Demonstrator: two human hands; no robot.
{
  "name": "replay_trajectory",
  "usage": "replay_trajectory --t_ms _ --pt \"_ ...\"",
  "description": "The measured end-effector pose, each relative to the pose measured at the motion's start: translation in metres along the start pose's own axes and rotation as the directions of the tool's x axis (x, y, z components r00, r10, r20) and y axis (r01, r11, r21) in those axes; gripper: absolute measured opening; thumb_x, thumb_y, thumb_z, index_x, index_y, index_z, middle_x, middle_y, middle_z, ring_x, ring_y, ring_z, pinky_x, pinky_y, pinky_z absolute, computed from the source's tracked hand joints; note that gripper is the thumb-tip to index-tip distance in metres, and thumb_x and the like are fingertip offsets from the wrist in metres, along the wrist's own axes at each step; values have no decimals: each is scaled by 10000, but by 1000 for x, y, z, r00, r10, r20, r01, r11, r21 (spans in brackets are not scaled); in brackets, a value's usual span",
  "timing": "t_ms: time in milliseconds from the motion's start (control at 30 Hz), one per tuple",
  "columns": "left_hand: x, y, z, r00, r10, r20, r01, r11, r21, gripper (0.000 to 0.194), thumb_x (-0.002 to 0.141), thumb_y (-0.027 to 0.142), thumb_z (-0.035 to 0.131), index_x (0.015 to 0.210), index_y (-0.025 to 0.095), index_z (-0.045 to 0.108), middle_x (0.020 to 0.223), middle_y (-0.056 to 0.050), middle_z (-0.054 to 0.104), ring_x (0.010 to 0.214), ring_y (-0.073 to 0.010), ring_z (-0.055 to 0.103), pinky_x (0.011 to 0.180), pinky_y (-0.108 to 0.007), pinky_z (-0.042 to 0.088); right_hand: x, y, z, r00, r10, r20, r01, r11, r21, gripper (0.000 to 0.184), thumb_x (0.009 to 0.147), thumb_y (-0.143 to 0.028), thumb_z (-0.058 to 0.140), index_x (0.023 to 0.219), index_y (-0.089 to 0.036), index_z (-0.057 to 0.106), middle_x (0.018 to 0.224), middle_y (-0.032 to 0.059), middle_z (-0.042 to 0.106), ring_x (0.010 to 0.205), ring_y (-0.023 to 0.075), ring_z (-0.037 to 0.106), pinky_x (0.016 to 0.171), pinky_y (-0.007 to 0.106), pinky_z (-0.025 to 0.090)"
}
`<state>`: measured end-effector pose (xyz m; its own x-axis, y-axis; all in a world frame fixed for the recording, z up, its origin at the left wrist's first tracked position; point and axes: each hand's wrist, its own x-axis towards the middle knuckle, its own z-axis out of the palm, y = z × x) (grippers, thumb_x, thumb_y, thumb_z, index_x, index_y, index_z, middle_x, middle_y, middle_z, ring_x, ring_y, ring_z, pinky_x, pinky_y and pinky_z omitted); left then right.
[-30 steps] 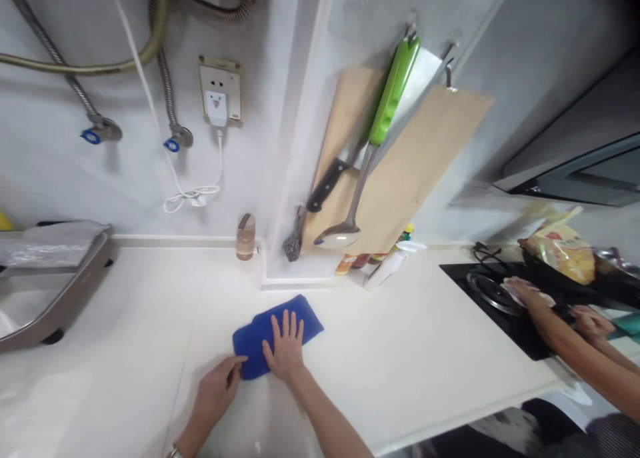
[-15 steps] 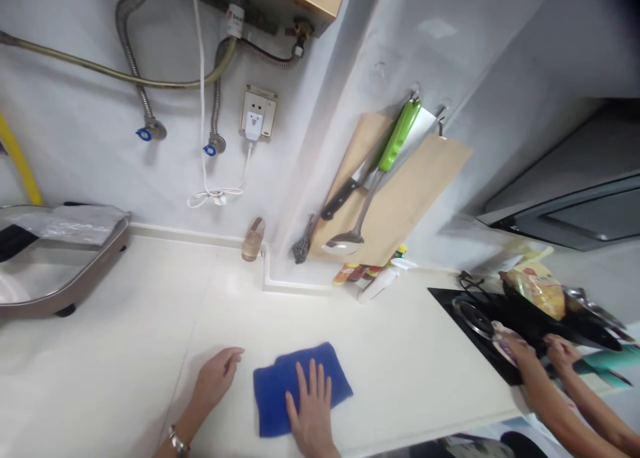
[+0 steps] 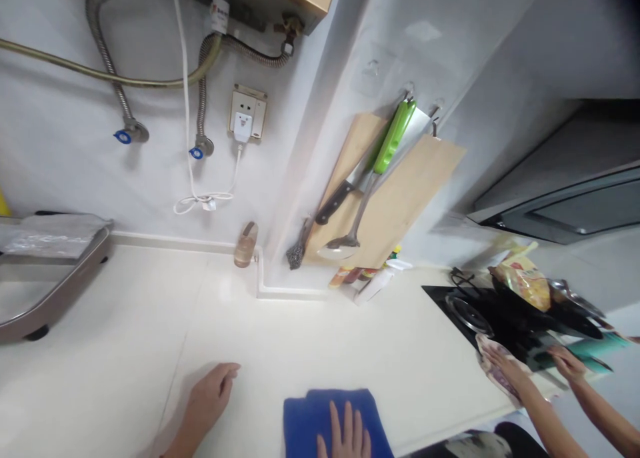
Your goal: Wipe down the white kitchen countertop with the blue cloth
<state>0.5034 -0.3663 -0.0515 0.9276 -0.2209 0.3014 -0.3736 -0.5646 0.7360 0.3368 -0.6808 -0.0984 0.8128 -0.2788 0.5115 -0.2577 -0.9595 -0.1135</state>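
Observation:
A folded blue cloth lies on the white counter near its front edge. My right hand presses flat on the cloth with fingers stretched out; only the fingers show above the frame's bottom edge. My left hand rests on the bare counter to the left of the cloth, fingers loosely curled and holding nothing.
Another person's hands wipe with a rag at a black stove on the right, beside a dark pan. Wooden boards, a knife and a ladle hang on the wall. A metal appliance stands at the left.
My right hand has slid the blue cloth toward me and to the right, close to the front edge. My left hand came off the cloth and stays on the counter.

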Motion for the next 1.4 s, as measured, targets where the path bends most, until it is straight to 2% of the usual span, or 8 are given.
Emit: replay_trajectory --t_ms 133,367,667,767,867,933,1133,1400 --pt "2 -1 0 1000 14 24 -15 1000 21 291 899 305 443 993 292 719 924 15 789 824 -164 753 781 -255 609 18 -19 17 997 54 57 -54 999 6 962 664 -670 512 1470 -588 -6 1573 -282 187 1506 331 -108 1078 825 230" --pt "6 -5 2 997 -6 77 2 998 56 293 896 295 439 999 312 713 906 30 783 801 -165 755 744 -254 616 60 -52 49 978 70 197 -65 997 -32 778 902 -622 369 1571 -235 278 1627 155 266 1494 487 175 1094 801 243" --pt "7 -7 4 998 3 63 -7 998 64 263 903 299 465 974 309 718 908 30 787 803 -149 756 761 -216 610 148 -92 56 897 -45 441 50 999 2 760 924 -604 405 1522 -134 399 1567 242 360 1446 483 302 1142 712 195" --pt "8 -2 1 998 -1 66 -4 997 73 266 919 309 465 962 298 727 916 20 787 803 -147 753 768 -211 607 166 -74 58 873 -243 423 206 970 133 767 912 -601 450 1468 -73 473 1518 258 430 1476 447 261 1199 647 180" --pt "8 4 -2 998 2 68 -7 998 66 271 941 349 477 986 286 736 913 10 783 811 -141 746 772 -193 593 183 -44 66 809 -474 348 375 871 317 723 923 -585 469 1470 -113 470 1543 234 400 1493 381 255 1204 588 259" --pt "7 6 -4 998 -22 62 18 998 64 285 946 400 495 1034 275 735 892 6 777 761 -136 732 737 -186 587 195 -25 74 796 -525 301 413 835 365 674 934 -555 470 1464 -139 472 1549 217 388 1486 346 279 1197 568 296" --pt "-5 -6 -1 989 -131 61 133 991 -23 449 964 541 443 1092 225 734 613 22 649 499 -122 580 539 -193 520 214 24 98 939 -250 238 207 959 192 629 961 -553 422 1423 -133 501 1480 223 443 1435 349 351 1176 541 321" --pt "-3 -1 1 983 -177 43 180 978 -102 492 963 572 407 999 204 732 544 34 548 473 -121 508 503 -207 446 175 117 93 993 23 113 -22 1000 -17 734 953 -621 284 1386 -78 520 1427 262 464 1352 382 424 1109 547 366"
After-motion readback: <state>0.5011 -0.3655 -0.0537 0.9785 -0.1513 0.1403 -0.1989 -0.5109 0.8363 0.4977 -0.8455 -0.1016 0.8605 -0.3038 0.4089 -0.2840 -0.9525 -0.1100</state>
